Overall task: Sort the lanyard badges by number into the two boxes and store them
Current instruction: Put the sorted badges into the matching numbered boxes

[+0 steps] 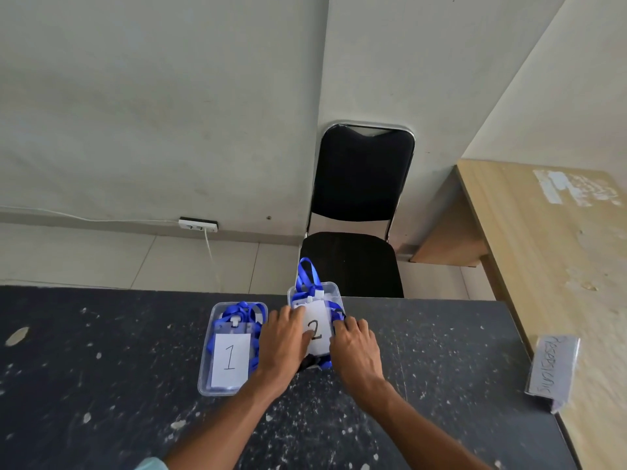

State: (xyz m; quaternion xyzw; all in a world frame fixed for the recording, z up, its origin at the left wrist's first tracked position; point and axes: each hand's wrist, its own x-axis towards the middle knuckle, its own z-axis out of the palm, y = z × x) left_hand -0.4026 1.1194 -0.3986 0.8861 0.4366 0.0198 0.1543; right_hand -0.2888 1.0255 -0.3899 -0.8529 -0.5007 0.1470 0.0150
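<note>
Badge 2 (317, 334), a clear sleeve with a white card marked "2", lay on top of the right box (334, 289), and both hands were on it. The left grip (283, 339) was wide, fingers straight and spread over the badge's left edge, thumb touching the card beside the numeral. The right grip (354, 344) was likewise loose, holding nothing, its fingers lightly bent on the blue straps along the box's right side. A blue lanyard loop (306, 271) stood up past the far rim. Something small and dark showed at the box's near end between the wrists; what it was could not be told. Just to the left sat the left box (206, 368), holding badge 1 (230, 359) on a heap of blue straps. Both boxes rested on the dark speckled surface (101, 385). Beyond its far edge stood a black chair (361, 184), and a handwritten sign holder (551, 369) stood at the right.
</note>
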